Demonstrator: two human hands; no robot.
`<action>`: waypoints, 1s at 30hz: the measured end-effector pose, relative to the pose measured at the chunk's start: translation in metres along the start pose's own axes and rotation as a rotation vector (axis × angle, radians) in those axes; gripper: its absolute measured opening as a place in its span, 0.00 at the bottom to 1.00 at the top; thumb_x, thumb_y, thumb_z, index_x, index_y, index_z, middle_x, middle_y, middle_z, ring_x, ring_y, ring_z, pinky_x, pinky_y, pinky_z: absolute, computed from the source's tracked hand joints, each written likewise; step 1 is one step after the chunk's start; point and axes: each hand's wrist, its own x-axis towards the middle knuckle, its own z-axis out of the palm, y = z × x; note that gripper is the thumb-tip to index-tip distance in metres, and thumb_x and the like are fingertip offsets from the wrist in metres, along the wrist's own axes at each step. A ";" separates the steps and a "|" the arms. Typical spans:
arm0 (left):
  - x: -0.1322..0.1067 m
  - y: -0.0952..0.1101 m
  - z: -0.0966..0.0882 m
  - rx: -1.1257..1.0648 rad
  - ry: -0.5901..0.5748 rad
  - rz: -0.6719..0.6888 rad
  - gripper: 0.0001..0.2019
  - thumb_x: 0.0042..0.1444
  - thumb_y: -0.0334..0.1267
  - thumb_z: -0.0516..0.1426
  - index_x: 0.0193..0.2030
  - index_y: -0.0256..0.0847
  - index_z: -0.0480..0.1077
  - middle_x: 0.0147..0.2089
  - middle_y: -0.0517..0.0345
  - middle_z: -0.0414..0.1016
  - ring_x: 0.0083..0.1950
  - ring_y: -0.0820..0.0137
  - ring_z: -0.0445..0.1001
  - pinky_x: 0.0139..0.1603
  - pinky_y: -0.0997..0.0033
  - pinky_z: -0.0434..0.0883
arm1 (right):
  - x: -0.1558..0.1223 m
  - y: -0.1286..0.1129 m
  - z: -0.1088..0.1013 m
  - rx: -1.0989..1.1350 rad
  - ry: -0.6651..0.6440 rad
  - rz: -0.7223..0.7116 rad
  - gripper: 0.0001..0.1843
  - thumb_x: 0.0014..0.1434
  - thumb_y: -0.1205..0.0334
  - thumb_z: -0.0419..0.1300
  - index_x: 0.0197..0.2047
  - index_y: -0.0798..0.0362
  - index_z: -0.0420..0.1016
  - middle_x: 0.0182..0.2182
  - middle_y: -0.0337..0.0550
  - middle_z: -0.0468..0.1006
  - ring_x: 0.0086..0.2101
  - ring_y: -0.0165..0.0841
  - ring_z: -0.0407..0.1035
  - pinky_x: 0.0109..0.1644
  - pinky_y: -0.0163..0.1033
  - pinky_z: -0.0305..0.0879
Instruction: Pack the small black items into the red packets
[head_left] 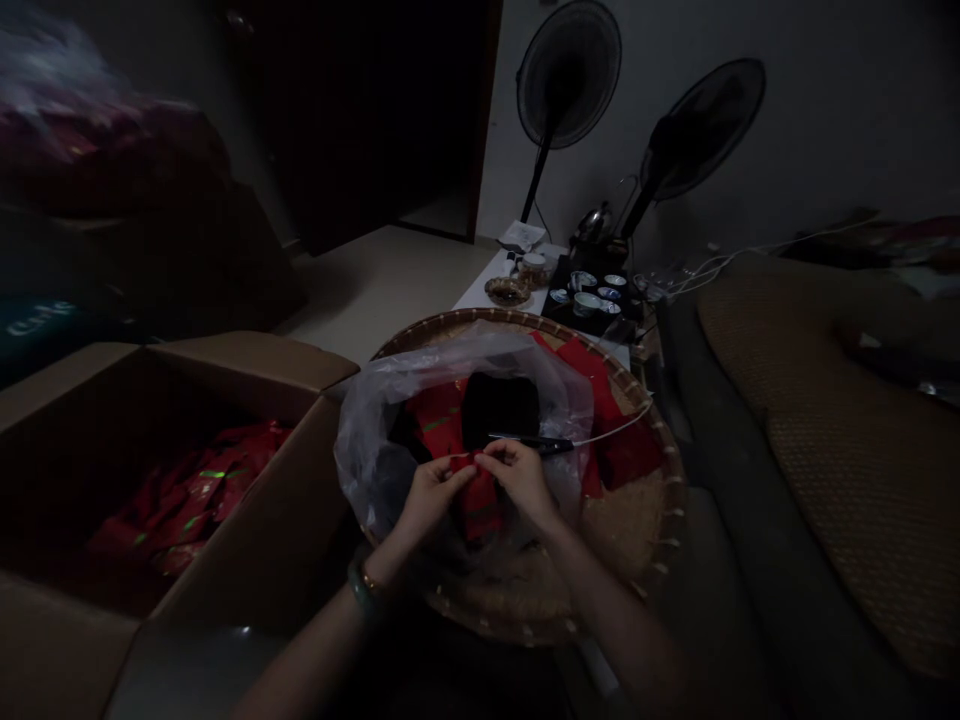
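Note:
My left hand [433, 493] and my right hand [519, 477] meet over a round woven tray [630, 560] on my lap. Both pinch the top edge of a small red packet [478, 500] that hangs between them. Behind the hands a clear plastic bag [390, 420] lies open on the tray, with more red packets [439, 415] and something black [499, 405] inside. A dark pen-like tool [536, 442] with a thin white cord lies just past my right hand. Further red packets [626, 450] lie on the tray at the right.
An open cardboard box [247, 360] at the left holds several red packets [187, 495]. Beyond the tray a low table [480, 290] carries a tea set [589, 290]. Two standing fans [568, 75] are by the wall. A woven-mat sofa [847, 440] is at the right.

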 end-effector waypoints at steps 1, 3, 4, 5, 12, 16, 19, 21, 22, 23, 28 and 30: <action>0.000 0.003 0.001 0.001 -0.004 -0.005 0.15 0.41 0.44 0.64 0.30 0.33 0.74 0.25 0.59 0.74 0.25 0.75 0.68 0.29 0.77 0.64 | 0.000 0.000 0.000 0.008 -0.006 0.011 0.12 0.39 0.57 0.65 0.26 0.54 0.72 0.23 0.38 0.73 0.26 0.29 0.66 0.27 0.32 0.61; -0.001 0.008 0.002 0.011 0.000 -0.020 0.15 0.39 0.45 0.64 0.25 0.33 0.73 0.21 0.61 0.72 0.23 0.77 0.65 0.26 0.78 0.62 | 0.001 0.001 -0.001 0.022 -0.054 0.060 0.14 0.39 0.57 0.66 0.29 0.54 0.72 0.24 0.37 0.72 0.24 0.28 0.65 0.23 0.30 0.57; -0.001 0.010 0.002 0.015 0.005 -0.029 0.15 0.38 0.45 0.64 0.23 0.33 0.72 0.20 0.62 0.70 0.22 0.78 0.64 0.25 0.79 0.61 | 0.002 0.002 -0.002 0.022 -0.082 0.089 0.15 0.39 0.56 0.66 0.30 0.55 0.72 0.23 0.37 0.72 0.22 0.27 0.63 0.20 0.30 0.55; -0.002 0.012 0.002 0.015 0.013 -0.039 0.16 0.38 0.46 0.64 0.22 0.33 0.71 0.19 0.63 0.69 0.21 0.78 0.63 0.24 0.80 0.60 | 0.002 0.003 -0.002 0.015 -0.099 0.109 0.15 0.39 0.55 0.65 0.29 0.55 0.73 0.22 0.36 0.71 0.20 0.26 0.61 0.18 0.30 0.52; 0.002 0.003 -0.001 0.009 0.095 -0.041 0.18 0.39 0.48 0.63 0.20 0.35 0.65 0.16 0.68 0.60 0.18 0.81 0.56 0.20 0.80 0.54 | 0.004 0.007 -0.004 -0.011 -0.092 0.038 0.15 0.41 0.52 0.65 0.23 0.55 0.68 0.16 0.32 0.66 0.15 0.22 0.56 0.17 0.29 0.50; 0.003 0.000 -0.003 0.114 0.058 0.003 0.20 0.40 0.49 0.62 0.18 0.36 0.60 0.15 0.69 0.55 0.17 0.82 0.51 0.18 0.81 0.49 | 0.007 0.003 -0.008 -0.027 -0.228 0.089 0.16 0.39 0.52 0.65 0.25 0.56 0.71 0.18 0.34 0.70 0.14 0.21 0.57 0.16 0.28 0.51; 0.002 0.001 -0.003 0.162 0.024 0.032 0.19 0.44 0.49 0.60 0.19 0.36 0.62 0.16 0.67 0.57 0.19 0.80 0.53 0.20 0.80 0.51 | 0.007 0.000 -0.011 -0.084 -0.242 0.058 0.14 0.41 0.54 0.64 0.25 0.57 0.73 0.17 0.35 0.70 0.14 0.22 0.58 0.17 0.29 0.52; 0.001 0.001 -0.003 0.199 0.029 0.068 0.17 0.48 0.50 0.57 0.22 0.35 0.66 0.19 0.65 0.60 0.21 0.79 0.55 0.22 0.80 0.54 | 0.007 -0.001 -0.012 -0.094 -0.215 0.038 0.13 0.42 0.55 0.64 0.25 0.58 0.73 0.17 0.35 0.70 0.14 0.22 0.58 0.17 0.29 0.53; 0.000 0.000 -0.003 0.223 0.049 0.097 0.17 0.49 0.49 0.56 0.23 0.35 0.67 0.20 0.64 0.61 0.22 0.78 0.56 0.23 0.80 0.55 | 0.007 -0.001 -0.012 -0.098 -0.209 0.031 0.12 0.43 0.56 0.64 0.25 0.58 0.74 0.17 0.35 0.71 0.14 0.22 0.58 0.17 0.29 0.53; -0.001 0.000 -0.003 0.247 0.072 0.125 0.17 0.50 0.49 0.55 0.24 0.35 0.68 0.21 0.64 0.62 0.23 0.77 0.57 0.24 0.80 0.56 | 0.007 -0.001 -0.013 -0.105 -0.208 0.024 0.12 0.43 0.56 0.64 0.25 0.58 0.74 0.17 0.35 0.71 0.14 0.22 0.59 0.17 0.29 0.53; -0.002 -0.006 -0.001 0.259 0.030 0.074 0.16 0.47 0.49 0.58 0.25 0.35 0.68 0.20 0.64 0.62 0.22 0.78 0.58 0.22 0.80 0.56 | 0.006 0.002 -0.015 -0.163 -0.196 -0.027 0.11 0.45 0.57 0.63 0.25 0.57 0.75 0.18 0.37 0.72 0.15 0.23 0.60 0.18 0.30 0.54; -0.001 -0.007 0.000 0.226 -0.048 0.011 0.17 0.44 0.48 0.61 0.26 0.33 0.70 0.20 0.63 0.64 0.21 0.79 0.59 0.22 0.80 0.56 | 0.007 0.002 -0.016 -0.202 -0.216 -0.029 0.11 0.46 0.57 0.62 0.26 0.57 0.75 0.19 0.38 0.73 0.15 0.24 0.60 0.19 0.30 0.55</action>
